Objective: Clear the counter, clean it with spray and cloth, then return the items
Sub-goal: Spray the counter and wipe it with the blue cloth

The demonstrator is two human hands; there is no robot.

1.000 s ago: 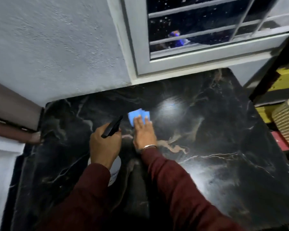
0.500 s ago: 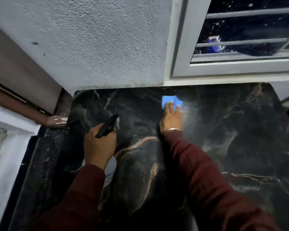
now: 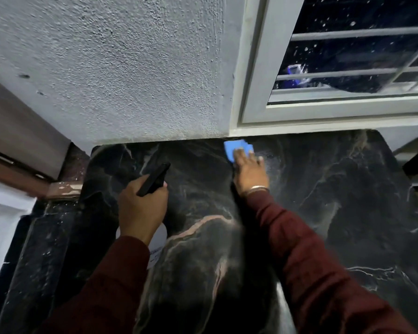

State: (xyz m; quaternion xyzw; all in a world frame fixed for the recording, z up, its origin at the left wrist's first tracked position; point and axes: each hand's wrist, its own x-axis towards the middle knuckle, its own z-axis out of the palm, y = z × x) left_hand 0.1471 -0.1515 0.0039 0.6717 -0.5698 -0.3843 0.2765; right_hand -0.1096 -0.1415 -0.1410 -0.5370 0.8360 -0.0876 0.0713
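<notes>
A black marble counter [image 3: 336, 213] with pale veins fills the lower view. At its back edge, near the wall, lies a folded blue cloth [image 3: 234, 148]. My right hand [image 3: 250, 171] presses flat on the cloth with straight fingers, covering its near part. My left hand [image 3: 141, 208] grips a spray bottle [image 3: 158, 239] above the counter's left part. The bottle's black trigger head sticks out past my fingers toward the wall, and its white body shows below my wrist.
A rough grey wall [image 3: 130, 68] rises right behind the counter. A white-framed barred window [image 3: 348, 68] sits at the back right. A brown ledge [image 3: 22, 165] runs along the left, and the counter's left edge drops off beside it.
My right hand has pushed the blue cloth farther back, up to the wall edge of the counter. The view has shifted left. My left hand keeps holding the spray bottle.
</notes>
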